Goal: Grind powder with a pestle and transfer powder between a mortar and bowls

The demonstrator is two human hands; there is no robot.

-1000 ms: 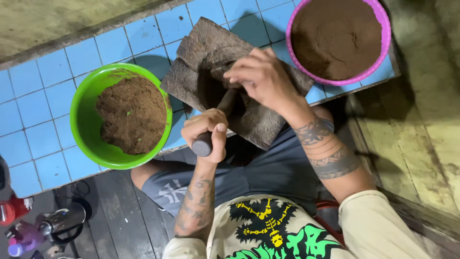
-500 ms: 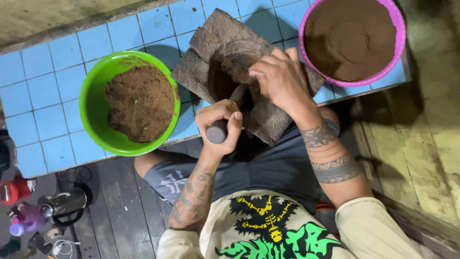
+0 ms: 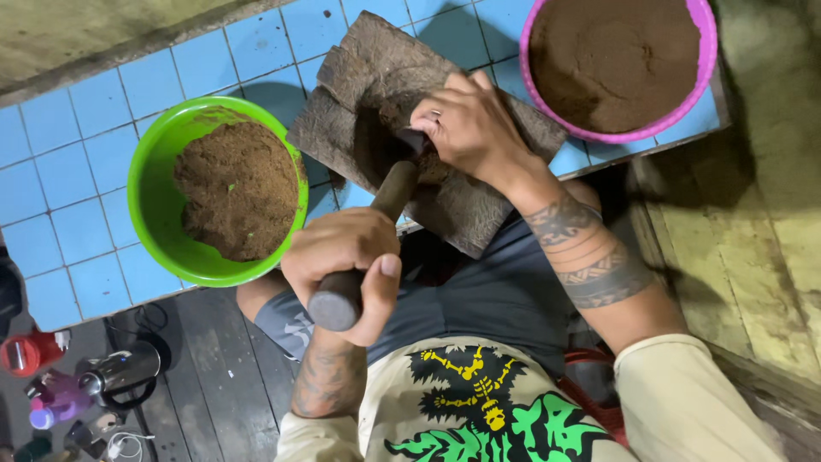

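Pestle (image 3: 376, 229) is the wooden rod I am working with, and its long axis runs on a slant from lower left to upper right: the butt end points back toward my body, and the working tip points up and away onto the grinding slab (image 3: 359, 111), where it disappears under my other hand. Starting at the far left, a red container (image 3: 26, 352) and a small metal kettle (image 3: 120, 373) sit on the dark floor boards, low in view. Next comes the blue tiled surface (image 3: 77, 171), and on it the green bowl (image 3: 162, 214), holding a heap of coarse brown ground material (image 3: 235, 192) with small green flecks. Just beside that bowl's right rim is my left hand (image 3: 346, 261), fingers wrapped tight all the way round the lower end of the pestle, thumb pressed over the shaft, the round butt showing just below my fist. Farther right, the slab is a rough, dark wooden block lying tilted across the tiles, one corner hanging over their edge toward my lap. My right hand (image 3: 470, 124) rests on it with the fingers curled down over the pestle's tip; I cannot tell whether they actually clasp the tip or only cover it. Beyond that hand, at the top right, the pink bowl (image 3: 705, 68) stands on the tiles, filled with finer, darker brown powder (image 3: 611, 60).
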